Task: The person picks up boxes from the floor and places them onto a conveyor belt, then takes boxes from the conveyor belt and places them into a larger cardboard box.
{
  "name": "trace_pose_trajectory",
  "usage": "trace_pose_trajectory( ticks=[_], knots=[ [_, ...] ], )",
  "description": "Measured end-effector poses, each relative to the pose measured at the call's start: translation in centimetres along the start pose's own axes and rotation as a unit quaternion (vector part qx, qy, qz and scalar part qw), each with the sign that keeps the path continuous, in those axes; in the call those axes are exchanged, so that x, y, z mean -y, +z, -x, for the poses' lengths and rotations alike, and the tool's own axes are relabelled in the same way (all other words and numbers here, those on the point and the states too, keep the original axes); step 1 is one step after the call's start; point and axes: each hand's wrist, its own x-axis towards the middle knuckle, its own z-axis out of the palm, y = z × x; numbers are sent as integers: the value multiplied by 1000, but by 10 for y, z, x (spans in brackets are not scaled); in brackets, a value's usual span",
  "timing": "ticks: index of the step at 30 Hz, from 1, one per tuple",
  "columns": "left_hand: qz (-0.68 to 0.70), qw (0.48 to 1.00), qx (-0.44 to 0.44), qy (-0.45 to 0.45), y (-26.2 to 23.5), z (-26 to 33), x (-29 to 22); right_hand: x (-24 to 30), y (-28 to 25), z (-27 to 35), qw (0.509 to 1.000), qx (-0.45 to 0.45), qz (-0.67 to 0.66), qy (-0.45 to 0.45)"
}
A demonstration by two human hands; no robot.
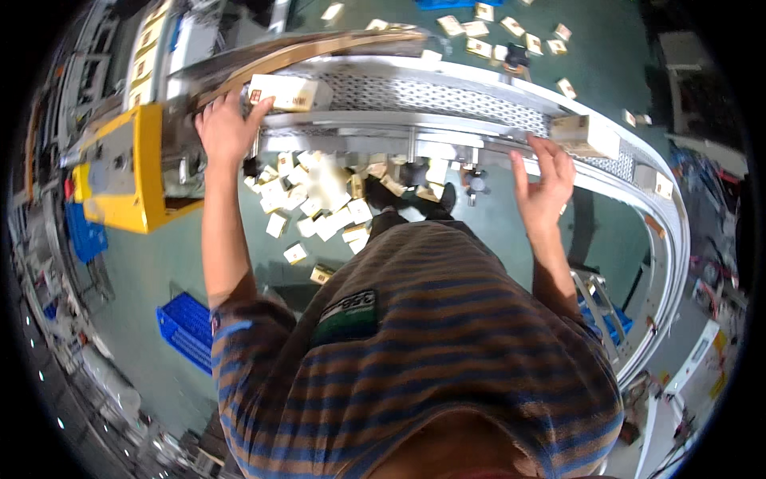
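A metal conveyor (447,97) with a perforated belt runs across in front of me. On its left part lies a small white and cream carton (281,92). My left hand (227,132) is at the conveyor's left end, fingers stretched and thumb apart, with the thumb tip close to that carton; whether it touches cannot be told. My right hand (545,182) hovers at the near rail, fingers spread, holding nothing. Beyond its fingertips a second carton (586,136) stands on the belt, slightly blurred. Farther right, another carton (656,184) sits where the conveyor curves toward me.
Many loose cartons (315,203) lie scattered on the green floor under the conveyor, near my feet. More cartons (479,30) lie beyond it. A yellow machine housing (148,168) stands at the left. A blue crate (185,331) is on the floor, lower left.
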Motion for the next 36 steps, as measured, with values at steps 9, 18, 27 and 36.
trace_pose_trajectory(
  ticks=[9, 18, 27, 36],
  knots=[
    [126, 929, -168, 304, 70, 55, -137, -12, 2, 24, 998, -21, -53, -34],
    [208, 898, -240, 305, 99, 43, -140, 3, 35, -6, 996, 2, 47, -80],
    [212, 909, -214, 289, 87, 47, -119, 22, 59, -28, 989, 19, -13, -148],
    [213, 911, -200, 291, 82, 46, -95, 46, 69, -30, 989, -2, -53, -140]
  ],
)
